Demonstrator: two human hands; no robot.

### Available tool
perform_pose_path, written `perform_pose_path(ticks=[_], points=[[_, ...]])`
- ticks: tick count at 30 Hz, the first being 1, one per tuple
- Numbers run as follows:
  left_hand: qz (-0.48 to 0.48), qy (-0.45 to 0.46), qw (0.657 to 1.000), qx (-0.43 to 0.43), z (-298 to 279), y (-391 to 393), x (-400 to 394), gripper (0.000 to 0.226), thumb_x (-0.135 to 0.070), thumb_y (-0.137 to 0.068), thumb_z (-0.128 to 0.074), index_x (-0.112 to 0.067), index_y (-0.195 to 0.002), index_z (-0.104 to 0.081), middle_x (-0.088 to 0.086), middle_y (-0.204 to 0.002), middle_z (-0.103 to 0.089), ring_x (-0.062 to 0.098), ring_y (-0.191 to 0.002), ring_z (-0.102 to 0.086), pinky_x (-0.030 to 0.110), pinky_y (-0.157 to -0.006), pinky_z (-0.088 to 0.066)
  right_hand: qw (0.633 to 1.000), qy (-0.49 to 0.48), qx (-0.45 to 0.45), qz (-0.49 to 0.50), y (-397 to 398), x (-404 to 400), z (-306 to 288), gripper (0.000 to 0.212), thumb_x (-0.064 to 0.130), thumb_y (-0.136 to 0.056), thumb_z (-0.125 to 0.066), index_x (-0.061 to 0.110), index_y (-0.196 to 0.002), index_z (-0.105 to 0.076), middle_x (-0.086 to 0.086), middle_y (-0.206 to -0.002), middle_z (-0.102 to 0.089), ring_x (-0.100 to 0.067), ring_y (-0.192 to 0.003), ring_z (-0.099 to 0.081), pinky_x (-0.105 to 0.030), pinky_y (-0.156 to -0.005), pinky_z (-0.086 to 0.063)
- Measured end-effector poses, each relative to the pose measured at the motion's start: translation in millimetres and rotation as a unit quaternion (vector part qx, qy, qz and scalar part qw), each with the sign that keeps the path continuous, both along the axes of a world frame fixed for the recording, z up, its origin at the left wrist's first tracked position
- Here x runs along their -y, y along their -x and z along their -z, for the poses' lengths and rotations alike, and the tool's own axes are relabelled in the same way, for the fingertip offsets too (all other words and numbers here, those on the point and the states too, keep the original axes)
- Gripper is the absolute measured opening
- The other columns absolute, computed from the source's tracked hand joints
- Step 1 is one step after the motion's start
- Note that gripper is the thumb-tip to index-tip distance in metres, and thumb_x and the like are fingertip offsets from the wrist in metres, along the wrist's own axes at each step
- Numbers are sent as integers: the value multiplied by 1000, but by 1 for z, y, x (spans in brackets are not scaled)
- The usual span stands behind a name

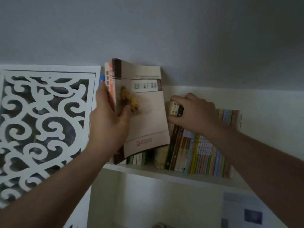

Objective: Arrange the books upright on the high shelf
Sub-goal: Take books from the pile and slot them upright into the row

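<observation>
High white shelf (141,172) seen from below, dim light, grey wall behind. Left hand (108,122) holds a bundle of large paperback books (144,112) at the shelf's left end: thumb curled onto the beige front cover beside a yellow-brown picture, fingers wrapped behind the spines, so the grip is pinching the bundle between thumb and fingers. Front book has a beige cover with a dark brown spine; behind it an orange-and-white spine and a pale one show at the top. Bundle stands roughly upright, tilted slightly, its lower corner at the shelf's front edge; whether it rests on the board cannot be told. Right hand (195,112) reaches over the top of a row of thin upright books with pastel, green, yellow and brown spines (200,153), fingers curled over the tops of the leftmost few, thumb underneath against them; grip pinching those book tops. The row stands on the shelf to the right of the bundle, leaning a little leftward. A few short pale-green and cream books (139,158) stand low on the shelf, partly hidden behind the bundle's bottom edge. A white carved panel with scroll cut-outs (44,125) stands left of the shelf. Below right, a blurred white sheet with a blue patch (246,213).
</observation>
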State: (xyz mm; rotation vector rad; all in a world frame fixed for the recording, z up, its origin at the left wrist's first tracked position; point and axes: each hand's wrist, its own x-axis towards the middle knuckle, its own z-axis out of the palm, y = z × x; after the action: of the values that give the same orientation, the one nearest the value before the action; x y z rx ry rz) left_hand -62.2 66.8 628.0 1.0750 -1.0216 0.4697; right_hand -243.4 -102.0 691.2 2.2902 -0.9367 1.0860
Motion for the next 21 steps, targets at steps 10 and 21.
perform_pose_path(ticks=[10, 21], points=[[-49, 35, 998, -4, 4, 18, 9, 68, -16, -97, -65, -27, -154, -30, -13, -133, -60, 8, -104, -61, 18, -75, -48, 999, -23, -27, 2, 15, 2, -4, 87, 98, -70, -50, 55, -144, -40, 7, -128, -53, -26, -115, -59, -54, -97, -51], [-41, 24, 995, 85, 8, 69, 42, 73, -13, -100, -64, -27, -158, -24, -23, -132, -57, -13, -107, -59, 14, -83, -57, 999, 31, 9, 34, -4, 0, 5, 84, 92, -72, -54, 47, -142, -47, 0, -129, -56, -37, -113, -60, -49, -92, -46]])
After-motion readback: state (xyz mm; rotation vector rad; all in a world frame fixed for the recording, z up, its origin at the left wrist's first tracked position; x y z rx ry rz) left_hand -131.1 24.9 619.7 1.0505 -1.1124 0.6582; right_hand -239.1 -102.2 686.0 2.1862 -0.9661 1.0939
